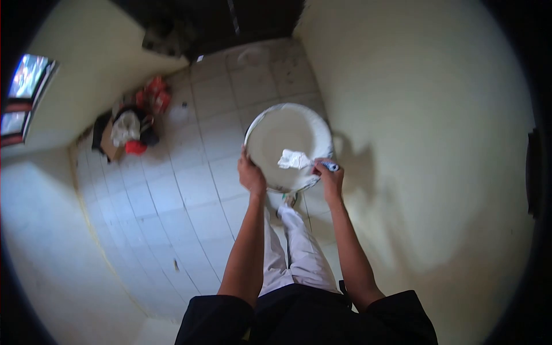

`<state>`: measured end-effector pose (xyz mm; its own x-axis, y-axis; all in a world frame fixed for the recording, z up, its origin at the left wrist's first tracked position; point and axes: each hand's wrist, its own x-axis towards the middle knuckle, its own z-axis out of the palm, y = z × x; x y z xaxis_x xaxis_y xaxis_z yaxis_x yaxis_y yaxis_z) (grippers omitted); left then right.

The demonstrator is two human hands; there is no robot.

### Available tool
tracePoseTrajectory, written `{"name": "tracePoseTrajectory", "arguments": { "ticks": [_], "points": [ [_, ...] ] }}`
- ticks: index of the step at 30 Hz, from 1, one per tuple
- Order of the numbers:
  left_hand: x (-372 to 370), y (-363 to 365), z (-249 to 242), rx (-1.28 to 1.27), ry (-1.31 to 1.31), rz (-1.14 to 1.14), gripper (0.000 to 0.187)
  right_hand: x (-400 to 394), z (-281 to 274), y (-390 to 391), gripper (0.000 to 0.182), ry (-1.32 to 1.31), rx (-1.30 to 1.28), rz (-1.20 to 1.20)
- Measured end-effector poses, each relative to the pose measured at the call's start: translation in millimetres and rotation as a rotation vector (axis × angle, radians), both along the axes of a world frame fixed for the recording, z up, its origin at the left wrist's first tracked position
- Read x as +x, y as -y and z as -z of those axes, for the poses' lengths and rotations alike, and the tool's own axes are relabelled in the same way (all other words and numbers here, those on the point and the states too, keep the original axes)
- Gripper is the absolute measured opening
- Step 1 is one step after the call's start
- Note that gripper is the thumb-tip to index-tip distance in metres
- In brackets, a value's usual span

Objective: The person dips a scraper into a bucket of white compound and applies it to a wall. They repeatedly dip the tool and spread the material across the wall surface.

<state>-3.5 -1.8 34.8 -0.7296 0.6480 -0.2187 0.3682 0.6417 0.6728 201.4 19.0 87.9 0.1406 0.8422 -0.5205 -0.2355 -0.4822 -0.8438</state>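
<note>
In the head camera's view, a person in a black short-sleeved top (322,316) and white trousers (305,241) stands on a pale tiled floor (190,190), with a round basin (324,135) held out in front at the center of the scene. The left hand (252,175) grasps the basin by its left side, fingers closed at the rim. The right hand (330,179), at the basin's lower right edge, has its fingers clenched around the handle of a brush (294,159); whether that hand also touches the rim cannot be told.

The brush lies nearly level across the view, its bristles thick with white and pointing left over the inside of the basin. Its patterned handle end sticks out to the right of the fist. White smears line the basin's rim, broadest along the upper right, around a duller, pale interior. Below the basin, part of a foot (290,199) shows at the end of a trouser leg.

A pale yellowish wall (425,144) rises close on the right, marked by a soft shadow beside the basin. Off to the left, red and white bags (125,129) sit around a brown cardboard piece (109,141) on the floor near the far wall, while a dark-framed window (27,77) lets in light at the upper left.
</note>
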Motion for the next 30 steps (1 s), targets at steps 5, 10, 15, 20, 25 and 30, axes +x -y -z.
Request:
{"name": "tracePoseTrajectory", "arguments": {
  "ticks": [5,10,15,20,25,30],
  "points": [
    [-15,-7,-9,0.108,0.001,0.175,0.044,33,-71,10,0.012,-0.28,0.07,0.311],
    [-14,6,-94,0.281,-0.025,0.454,0.024,49,-136,56,0.017,-0.446,0.152,0.471],
    [-18,-8,-131,0.422,0.573,0.565,0.012,27,-168,81,0.015,-0.531,0.273,0.545],
    [14,-16,-201,0.471,0.836,0.647,0.015,30,-226,96,0.016,-0.505,0.443,0.627],
    [85,-30,-261,0.54,1.013,0.678,0.018,83,-289,87,0.011,-0.287,0.595,0.641],
    [150,-37,-340,0.63,1.123,0.812,0.025,133,-435,87,0.006,0.25,0.913,0.498]
  ]
}}
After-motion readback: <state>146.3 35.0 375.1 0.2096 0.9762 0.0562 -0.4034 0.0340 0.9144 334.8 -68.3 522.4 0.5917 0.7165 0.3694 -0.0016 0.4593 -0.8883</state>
